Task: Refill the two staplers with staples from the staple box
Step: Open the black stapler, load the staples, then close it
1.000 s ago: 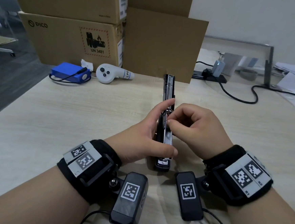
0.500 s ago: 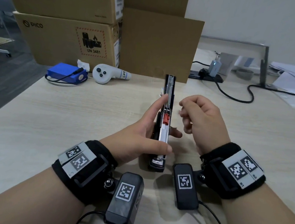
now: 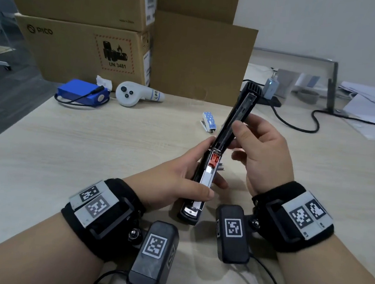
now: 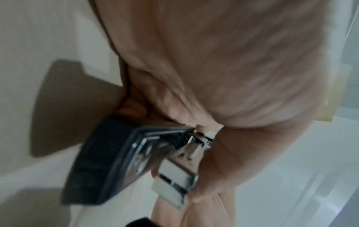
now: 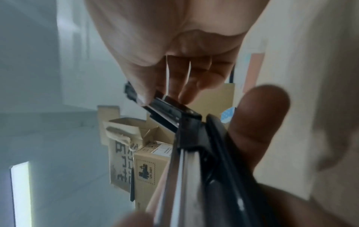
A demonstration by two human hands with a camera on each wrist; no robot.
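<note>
Now the black stapler (image 3: 203,179) lies open on the table (image 3: 92,147), between the two hands, its nose toward the person. Its metal channel faces up, with a red pusher (image 3: 214,161) showing partway along it. The lid (image 3: 237,121) is swung up and back, tilted away to the right.

The left hand (image 3: 179,181) grips the stapler's base, thumb along the near side of the channel and fingers curled round the far side; in the left wrist view the thumb lies against the metal front of the channel (image 4: 174,184). The right hand (image 3: 262,152) holds the raised lid, thumb on its inner face and fingers behind it. The right wrist view shows the fingertips (image 5: 184,98) pinching the lid near its far end.

A short strip of staples (image 3: 221,166) lies on the table just beside the stapler, on its right.

Farther back on the table stands a small blue-and-white dotted stapler (image 3: 208,122), well apart from the hands. Behind it, cardboard boxes (image 3: 88,51) are stacked at the table's far edge, with a blue battery pack (image 3: 80,93) and a white controller (image 3: 136,95) in front of them. A black cable (image 3: 313,127) runs across the table at the right.
</note>
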